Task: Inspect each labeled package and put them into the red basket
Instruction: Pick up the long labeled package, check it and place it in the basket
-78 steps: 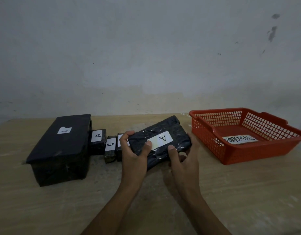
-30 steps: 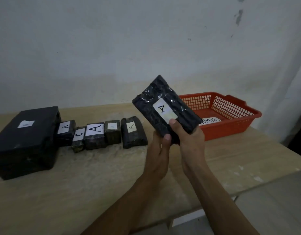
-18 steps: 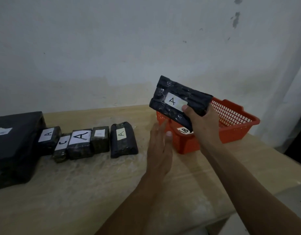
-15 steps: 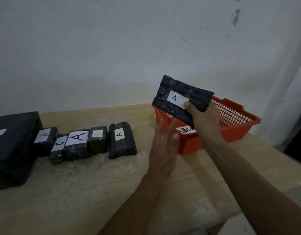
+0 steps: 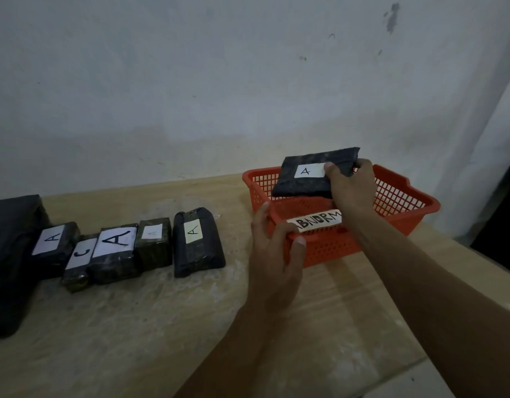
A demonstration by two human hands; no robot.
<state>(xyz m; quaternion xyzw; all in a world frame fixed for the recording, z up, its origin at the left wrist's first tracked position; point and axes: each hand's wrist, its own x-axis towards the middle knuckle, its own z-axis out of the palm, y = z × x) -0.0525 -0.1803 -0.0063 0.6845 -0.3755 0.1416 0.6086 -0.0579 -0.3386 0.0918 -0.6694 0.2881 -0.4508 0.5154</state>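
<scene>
My right hand [image 5: 352,184] grips a flat black package [image 5: 302,179] with a white "A" label, holding it just over the red basket [image 5: 397,202], its lower edge inside the rim. My left hand [image 5: 272,254] holds the basket's near left corner, thumb over the rim beside a white label reading "ABNORM". On the table to the left lies a row of smaller black packages: one marked "A" [image 5: 196,241], a small faint-labelled one [image 5: 154,242], a large "A" [image 5: 115,255], a "C" [image 5: 78,262] and another "A" [image 5: 51,248].
A big black wrapped box [image 5: 9,254] with its label out of sight sits at the far left. The wooden table [image 5: 133,326] ends at the lower right, with floor beyond. A pale wall stands close behind the basket.
My right hand lowered the "A" package from above the basket down to its rim. My left hand moved from hovering open to gripping the basket's near corner.
</scene>
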